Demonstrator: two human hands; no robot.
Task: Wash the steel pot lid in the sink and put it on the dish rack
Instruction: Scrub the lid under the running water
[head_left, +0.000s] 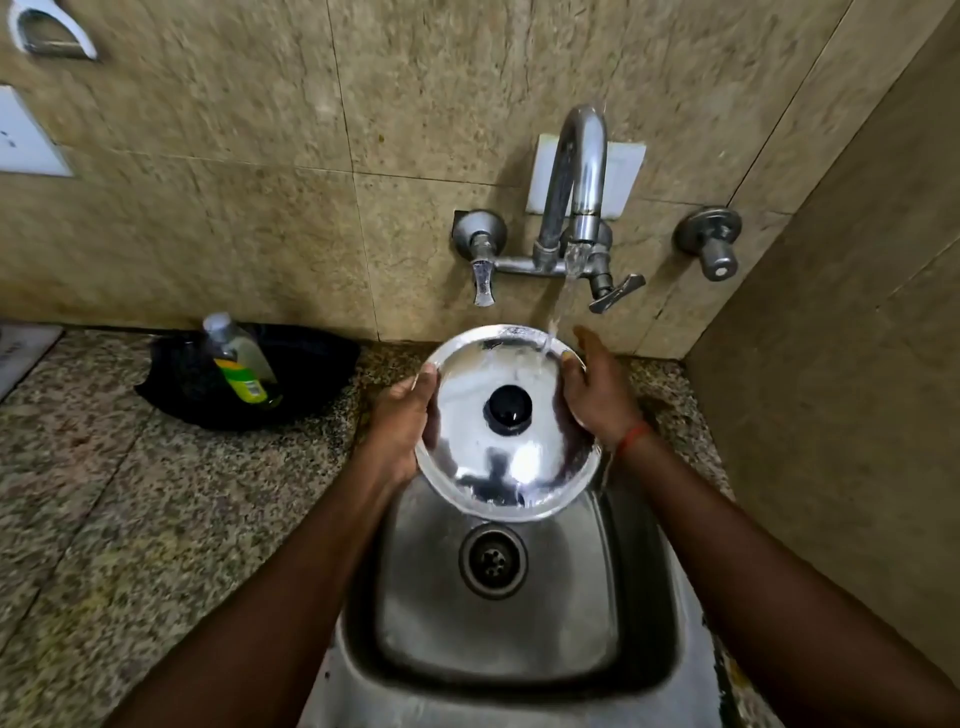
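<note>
The steel pot lid (506, 462), round and shiny with a black knob at its middle, is held above the steel sink (639, 587), knob side facing me. My left hand (402, 421) grips its left rim and my right hand (597, 387) grips its right rim. Water runs from the tap (579, 182) and lands on the lid's far right edge, close to my right thumb. The dish rack is not in view.
A black bowl (311, 364) holding a bottle of green liquid (239, 361) stands on the speckled stone counter (130, 509) left of the sink. Two tap handles (483, 280) stick out from the tiled wall. A wall closes off the right side.
</note>
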